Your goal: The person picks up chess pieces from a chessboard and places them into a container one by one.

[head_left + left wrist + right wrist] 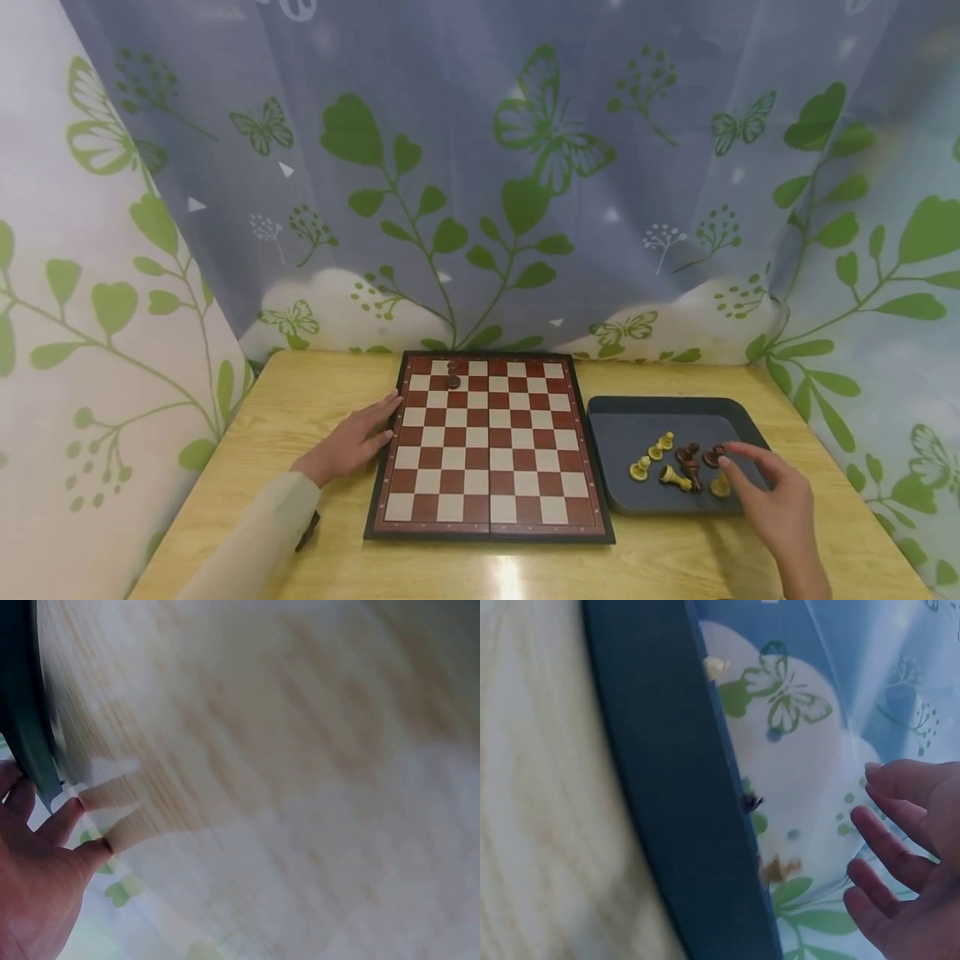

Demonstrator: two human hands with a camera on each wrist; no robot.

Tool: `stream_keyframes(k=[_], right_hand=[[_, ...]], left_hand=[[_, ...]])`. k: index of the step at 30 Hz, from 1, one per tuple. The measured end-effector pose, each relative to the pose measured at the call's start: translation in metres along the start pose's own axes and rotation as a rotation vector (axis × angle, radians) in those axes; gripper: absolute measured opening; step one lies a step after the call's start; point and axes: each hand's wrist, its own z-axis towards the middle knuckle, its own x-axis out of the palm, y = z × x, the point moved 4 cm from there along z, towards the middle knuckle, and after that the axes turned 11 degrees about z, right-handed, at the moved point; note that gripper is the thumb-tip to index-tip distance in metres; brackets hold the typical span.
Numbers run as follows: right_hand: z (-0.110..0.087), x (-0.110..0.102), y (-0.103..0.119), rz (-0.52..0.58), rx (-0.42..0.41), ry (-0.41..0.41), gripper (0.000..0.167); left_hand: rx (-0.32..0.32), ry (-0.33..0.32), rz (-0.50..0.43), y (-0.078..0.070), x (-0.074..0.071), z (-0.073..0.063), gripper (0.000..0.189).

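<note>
My left hand [358, 439] rests at the left edge of the chessboard [489, 532], its fingers extended against the dark rim. The left wrist view shows that hand's fingertips [73, 806] around the dark edge. A dark brown chess piece [453, 382] stands on the board near its far left corner. On the right, my right hand [780, 500] hovers over the right part of the grey tray [622, 497], close to a dark brown piece [714, 455] and a yellow one [720, 486]. The right wrist view has its fingers [889, 847] loosely bent, with nothing visible between them.
Several yellow pieces [640, 469] and dark brown pieces [686, 453] lie or stand in the tray, just right of the board. A wooden table [285, 400] bears both. Behind and at the sides hangs a leaf-and-butterfly printed cloth [480, 167].
</note>
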Motion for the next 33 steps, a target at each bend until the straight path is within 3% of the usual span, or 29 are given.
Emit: stream_keyframes(k=[2,8,18,25,29,33], right_hand=[[0.002,0.001,0.006,0.032,-0.028,0.047,0.028],[0.007,0.025,0.027,0.099,-0.003,0.282,0.036],[0.016,0.094,0.062,0.135,-0.019,0.761,0.041],[0.019,0.132,0.081,0.090,-0.063,1.111,0.047],[0.020,0.152,0.090,0.087,-0.095,1.209,0.045],[0.027,0.171,0.102,0.079,-0.117,1.223,0.044]], left_hand=[[-0.001,0.000,0.000,-0.001,0.000,0.000,0.058],[-0.013,0.004,0.000,0.001,-0.002,0.003,0.059],[-0.015,0.016,-0.005,0.001,0.002,0.000,0.058],[0.004,0.009,-0.006,-0.003,0.001,0.000,0.057],[0.018,-0.005,-0.006,-0.005,-0.001,-0.002,0.057],[0.005,0.003,-0.001,-0.003,-0.001,-0.002,0.058]])
